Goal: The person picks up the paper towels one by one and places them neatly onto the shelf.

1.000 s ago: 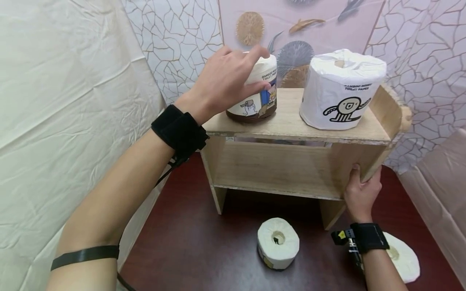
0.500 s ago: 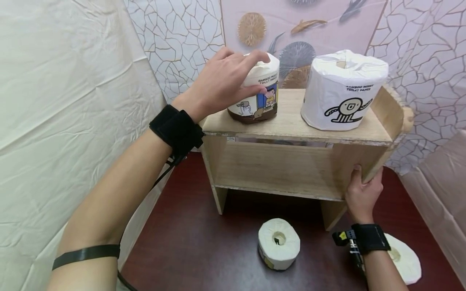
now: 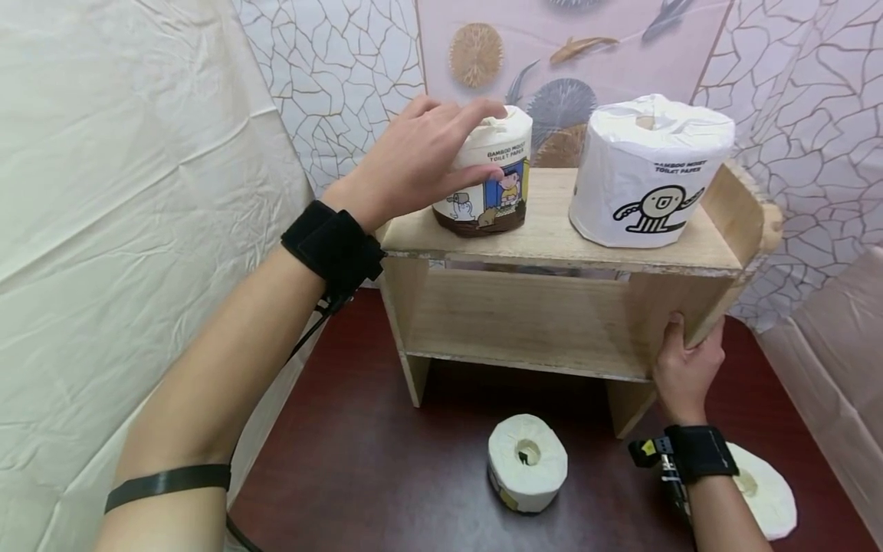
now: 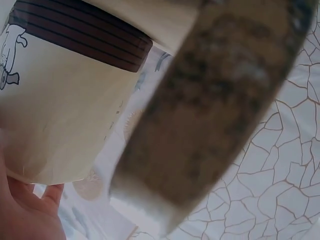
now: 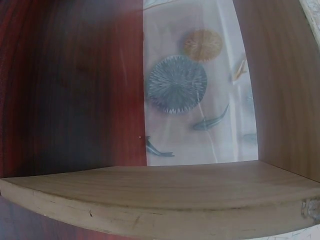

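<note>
My left hand (image 3: pixel 428 157) grips a toilet paper roll (image 3: pixel 491 215) in a printed wrapper with a brown base, which stands upright at the left of the wooden shelf's top board (image 3: pixel 545 238). Its thumb lies across the front of the wrapper, with fingers over the top. In the left wrist view the same roll (image 4: pixel 65 110) fills the left side, with part of the hand (image 4: pixel 30 215) below it. My right hand (image 3: pixel 686 368) holds the right side panel of the wooden shelf (image 3: pixel 645 307), thumb on the inner face; the right wrist view shows only the shelf's boards, not the hand.
A larger white toilet paper roll (image 3: pixel 651 176) stands at the right on the top board. On the dark red table (image 3: pixel 359 475) a roll (image 3: pixel 527 464) stands in front of the shelf, and another (image 3: pixel 769 498) lies partly behind my right forearm. Pale cloth (image 3: pixel 138 192) hangs at left.
The roll in my left hand has moved slightly right and nearer along the top board, turning so that more of its printed front shows. My right hand stays on the side panel.
</note>
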Demonstrator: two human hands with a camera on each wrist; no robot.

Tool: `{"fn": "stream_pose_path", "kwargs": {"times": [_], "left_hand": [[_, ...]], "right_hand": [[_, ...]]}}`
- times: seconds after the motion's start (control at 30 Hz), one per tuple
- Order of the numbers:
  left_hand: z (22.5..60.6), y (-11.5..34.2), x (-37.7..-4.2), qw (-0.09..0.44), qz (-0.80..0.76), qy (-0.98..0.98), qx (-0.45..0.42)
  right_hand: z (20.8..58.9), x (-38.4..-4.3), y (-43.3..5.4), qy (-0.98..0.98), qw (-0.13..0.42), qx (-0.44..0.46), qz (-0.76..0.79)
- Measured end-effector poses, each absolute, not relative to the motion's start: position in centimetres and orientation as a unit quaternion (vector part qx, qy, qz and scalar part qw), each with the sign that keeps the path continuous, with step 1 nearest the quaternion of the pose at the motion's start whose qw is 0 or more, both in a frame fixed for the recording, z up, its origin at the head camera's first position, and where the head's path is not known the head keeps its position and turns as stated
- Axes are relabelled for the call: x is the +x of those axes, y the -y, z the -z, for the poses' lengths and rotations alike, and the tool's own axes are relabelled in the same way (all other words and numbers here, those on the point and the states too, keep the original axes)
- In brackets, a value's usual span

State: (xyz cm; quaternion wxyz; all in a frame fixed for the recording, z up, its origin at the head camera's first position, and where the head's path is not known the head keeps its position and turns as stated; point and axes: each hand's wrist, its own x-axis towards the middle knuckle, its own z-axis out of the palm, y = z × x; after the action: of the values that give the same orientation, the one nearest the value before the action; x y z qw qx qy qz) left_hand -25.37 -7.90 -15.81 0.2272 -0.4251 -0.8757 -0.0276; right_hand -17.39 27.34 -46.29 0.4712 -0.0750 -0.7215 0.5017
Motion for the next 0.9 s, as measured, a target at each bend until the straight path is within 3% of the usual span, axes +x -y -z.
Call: {"fn": "stream_pose_path", "kwargs": {"times": [0.17, 0.4, 0.9], "left_hand": [[16.2, 7.9, -25.3, 0.221, 0.047, 0.888, -0.401], [16.2, 7.2, -25.2, 0.276, 0.083, 0.868, -0.404], [15.3, 4.4, -24.0, 0.216, 0.019, 0.934, -0.285]], "right_hand": [[46.3, -17.4, -27.2, 0.721, 0.473, -0.073, -0.501], [46.5, -17.7, -27.2, 0.704, 0.484, -0.082, -0.513], [46.4, -17.6, -27.0, 0.706, 0.481, -0.083, -0.513]]}}
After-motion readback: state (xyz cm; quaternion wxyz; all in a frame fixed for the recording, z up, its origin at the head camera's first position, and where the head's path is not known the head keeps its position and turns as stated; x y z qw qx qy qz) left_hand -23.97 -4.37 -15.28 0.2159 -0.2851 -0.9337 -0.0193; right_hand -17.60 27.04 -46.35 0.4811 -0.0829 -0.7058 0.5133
